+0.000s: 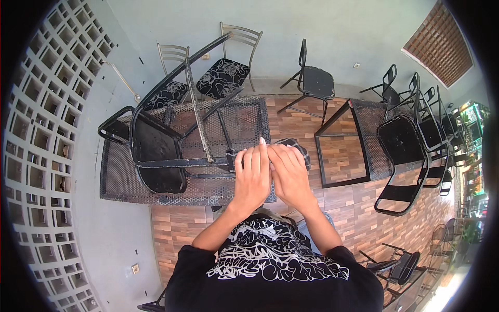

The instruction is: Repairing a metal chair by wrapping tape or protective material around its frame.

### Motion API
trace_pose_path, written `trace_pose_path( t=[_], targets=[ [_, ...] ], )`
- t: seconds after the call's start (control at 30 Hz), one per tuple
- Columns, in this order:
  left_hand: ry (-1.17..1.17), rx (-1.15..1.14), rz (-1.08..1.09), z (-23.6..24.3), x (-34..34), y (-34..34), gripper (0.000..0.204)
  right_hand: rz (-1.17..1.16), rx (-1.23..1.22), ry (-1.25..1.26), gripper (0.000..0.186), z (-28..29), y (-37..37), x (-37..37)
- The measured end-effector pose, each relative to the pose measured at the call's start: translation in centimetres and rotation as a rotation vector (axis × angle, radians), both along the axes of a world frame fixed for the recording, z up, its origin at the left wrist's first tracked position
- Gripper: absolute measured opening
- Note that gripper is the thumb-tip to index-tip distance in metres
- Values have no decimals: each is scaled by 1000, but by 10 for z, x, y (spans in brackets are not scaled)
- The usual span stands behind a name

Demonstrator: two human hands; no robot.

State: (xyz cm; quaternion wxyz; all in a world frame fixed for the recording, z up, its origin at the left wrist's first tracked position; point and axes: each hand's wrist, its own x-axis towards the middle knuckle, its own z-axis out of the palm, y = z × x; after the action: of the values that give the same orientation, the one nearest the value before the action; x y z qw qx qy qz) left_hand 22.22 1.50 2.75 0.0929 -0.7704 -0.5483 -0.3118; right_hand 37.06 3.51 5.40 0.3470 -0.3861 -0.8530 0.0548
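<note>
My left hand (253, 179) and my right hand (290, 174) are pressed side by side, backs up, over the near edge of a black mesh table (122, 182). Their palms and whatever lies beneath them are hidden. A black metal chair (156, 151) lies overturned on the table, legs pointing toward the wall. One of its frame bars (182, 163) ends right at my left hand's fingers. A dark patterned cushion (297, 146) shows just beyond my right hand's fingertips.
Two grey chairs with floral cushions (222, 77) and a black chair (314, 80) stand by the far wall. A second mesh table (375, 125) lies on its side at the right, with stacked black chairs (405, 156) past it. A lattice block wall (41, 140) runs along the left.
</note>
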Motion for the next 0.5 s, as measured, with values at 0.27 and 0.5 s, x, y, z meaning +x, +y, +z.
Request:
trace_pose_path(
  t=[0.27, 0.5],
  targets=[
    [-47, -1, -16, 0, 20, 3, 67, -16, 7, 22, 53, -1, 2, 16],
    [-58, -2, -21, 3, 22, 3, 66, -6, -22, 71, 48, -1, 2, 18]
  ],
)
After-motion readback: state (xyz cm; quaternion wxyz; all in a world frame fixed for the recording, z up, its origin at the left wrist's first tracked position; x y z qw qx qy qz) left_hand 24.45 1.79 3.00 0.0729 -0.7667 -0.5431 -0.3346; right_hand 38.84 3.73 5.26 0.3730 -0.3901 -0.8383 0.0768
